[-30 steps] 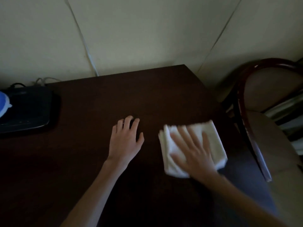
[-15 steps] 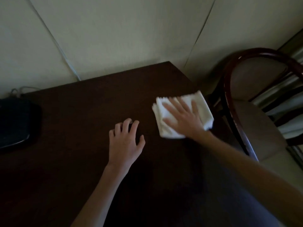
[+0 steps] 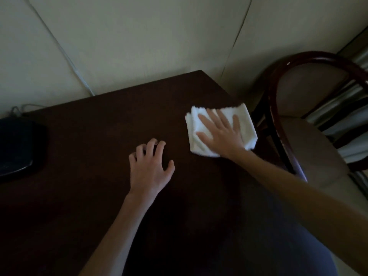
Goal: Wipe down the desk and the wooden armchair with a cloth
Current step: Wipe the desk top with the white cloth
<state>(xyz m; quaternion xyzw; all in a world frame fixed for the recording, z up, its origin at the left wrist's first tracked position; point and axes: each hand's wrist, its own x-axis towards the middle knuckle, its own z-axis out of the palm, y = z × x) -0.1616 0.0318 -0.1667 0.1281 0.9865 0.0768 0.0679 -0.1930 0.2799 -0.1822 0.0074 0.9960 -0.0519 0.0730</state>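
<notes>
The right hand (image 3: 221, 134) lies flat on the folded white cloth (image 3: 246, 118), fingers straight and slightly spread, palm pressing down. It pinches nothing. A flat palm likely spreads the pressure so the whole pad rubs the wood. The cloth sits on the table (image 3: 95, 140) at about 2 o'clock, close to the right edge and short of the far corner. One corner of it reaches the edge or just past it.

The left hand (image 3: 149, 168) is near the table's middle, holding nothing. Its fingers are arched and apart with the tips on the wood, probably bracing the body as the other arm reaches out.

At 9 o'clock a flat black object (image 3: 20, 148) lies on the table, with cords behind it; I cannot tell what it is. It would block a wipe on that side unless lifted. At 3 o'clock, just beside the table, stands the armchair (image 3: 318, 54), with a curved dark frame and a pale seat. No cloth touches it, so it seems not yet wiped. A thin cable (image 3: 65, 52) runs down the wall at 11 o'clock.
</notes>
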